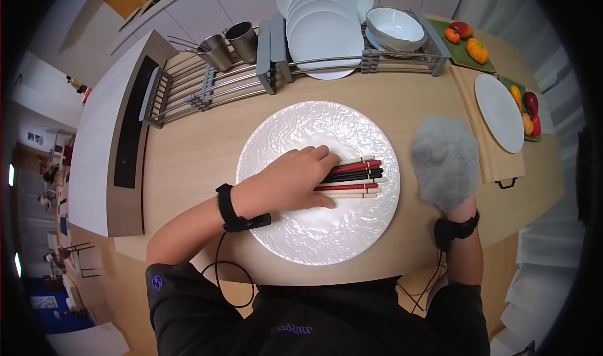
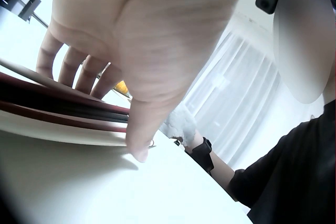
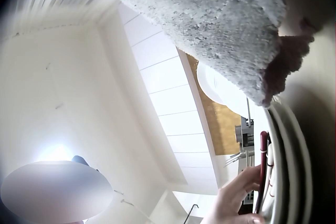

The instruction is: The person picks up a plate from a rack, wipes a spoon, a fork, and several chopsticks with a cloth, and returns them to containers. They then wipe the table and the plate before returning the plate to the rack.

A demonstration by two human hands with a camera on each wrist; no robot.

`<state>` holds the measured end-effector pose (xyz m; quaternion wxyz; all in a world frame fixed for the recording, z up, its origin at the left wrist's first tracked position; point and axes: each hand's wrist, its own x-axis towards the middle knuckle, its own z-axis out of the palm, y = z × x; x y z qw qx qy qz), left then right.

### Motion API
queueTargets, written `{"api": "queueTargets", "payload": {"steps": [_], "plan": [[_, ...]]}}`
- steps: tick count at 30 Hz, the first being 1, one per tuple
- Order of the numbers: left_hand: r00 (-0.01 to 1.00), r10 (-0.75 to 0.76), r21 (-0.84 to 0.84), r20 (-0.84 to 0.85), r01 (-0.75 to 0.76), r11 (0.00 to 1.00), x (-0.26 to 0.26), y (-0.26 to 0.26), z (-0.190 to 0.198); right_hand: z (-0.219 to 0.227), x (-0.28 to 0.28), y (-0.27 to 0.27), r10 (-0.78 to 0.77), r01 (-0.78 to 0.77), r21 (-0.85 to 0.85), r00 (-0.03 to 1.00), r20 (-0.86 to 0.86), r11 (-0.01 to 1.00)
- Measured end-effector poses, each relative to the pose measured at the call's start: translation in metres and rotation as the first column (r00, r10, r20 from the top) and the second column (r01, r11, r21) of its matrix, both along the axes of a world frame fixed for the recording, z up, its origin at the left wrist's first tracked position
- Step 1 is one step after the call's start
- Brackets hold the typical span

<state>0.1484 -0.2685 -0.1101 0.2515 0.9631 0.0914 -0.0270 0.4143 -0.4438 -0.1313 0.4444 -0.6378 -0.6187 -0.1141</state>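
A bundle of white, red and black chopsticks (image 1: 358, 177) lies on a large white textured plate (image 1: 270, 136). My left hand (image 1: 286, 179) spans the bundle's left part and grips it, thumb on the near side and the other fingers on the far side. In the left wrist view that hand (image 2: 152, 40) arches over the chopsticks (image 2: 63, 109), its thumb down beside them. A grey cloth (image 1: 445, 161) covers my right hand (image 1: 463, 210) to the right of the plate, hiding the fingers. The cloth (image 3: 210, 19) fills the top of the right wrist view.
Behind the plate stands a metal rack (image 1: 201, 98) with steel cups (image 1: 243, 42), upright white plates (image 1: 325, 42) and a white bowl (image 1: 396, 29). At right are a wooden board (image 1: 502, 166), an oval white plate (image 1: 499, 113) and vegetables (image 1: 477, 51) on green trays.
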Motion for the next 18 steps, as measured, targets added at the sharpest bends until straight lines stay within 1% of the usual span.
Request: {"api": "queueTargets", "payload": {"steps": [6, 10, 13, 14, 16, 18], "plan": [[0.998, -0.025, 0.037, -0.054, 0.027, 0.999, 0.001, -0.005, -0.006, 0.0, -0.003, 0.005, -0.008, 0.008, 0.017, 1.0, -0.023, 1.0], [0.995, -0.044, 0.136, -0.087, 0.056, 0.989, 0.002, -0.006, -0.013, 0.004, -0.001, 0.006, 0.022, -0.016, -0.057, 0.994, 0.103, 0.998], [0.997, -0.075, 0.208, -0.017, 0.077, 0.975, 0.0, -0.008, -0.015, 0.007, 0.005, 0.005, 0.05, -0.018, -0.137, 0.972, 0.231, 0.99], [0.994, -0.103, 0.237, -0.022, 0.105, 0.966, 0.0, -0.008, -0.014, 0.007, 0.006, 0.005, 0.055, -0.019, -0.15, 0.968, 0.245, 0.989], [0.987, -0.159, 0.293, -0.036, 0.163, 0.942, 0.001, -0.007, -0.012, 0.006, 0.006, 0.004, 0.062, -0.023, -0.161, 0.968, 0.243, 0.987], [0.976, -0.217, 0.353, -0.025, 0.212, 0.911, 0.002, -0.006, -0.008, -0.002, 0.007, 0.006, 0.053, -0.029, -0.139, 0.984, 0.17, 0.99]]}}
